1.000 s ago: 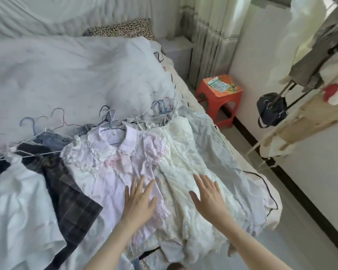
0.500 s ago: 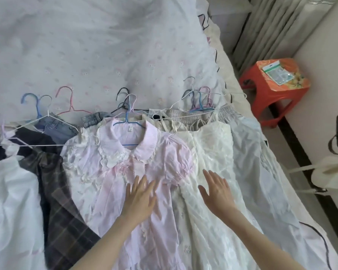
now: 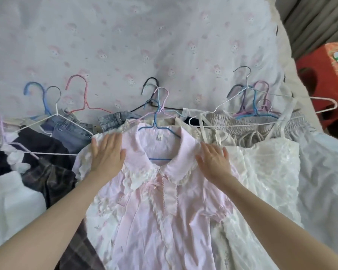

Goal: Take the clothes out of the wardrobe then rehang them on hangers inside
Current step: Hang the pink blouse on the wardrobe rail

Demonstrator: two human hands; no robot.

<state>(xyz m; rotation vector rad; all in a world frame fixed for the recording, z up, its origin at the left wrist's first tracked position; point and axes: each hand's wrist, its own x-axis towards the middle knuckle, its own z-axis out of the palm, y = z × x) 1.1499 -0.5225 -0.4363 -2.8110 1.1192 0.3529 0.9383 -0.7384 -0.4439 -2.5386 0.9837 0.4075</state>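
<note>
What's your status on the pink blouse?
Both hands, left and right, flat on pink blouse shoulders. Blue hanger inside collar. Nothing blocking.

Your left hand (image 3: 108, 154) and right hand (image 3: 214, 162) lie flat, palms down (fingers straight and together), both bare forearms reaching forward.

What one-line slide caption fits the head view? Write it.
Both open hands, left hand and right hand, press flat on the shoulders of a pale pink collared blouse on its blue wire hanger.
</note>
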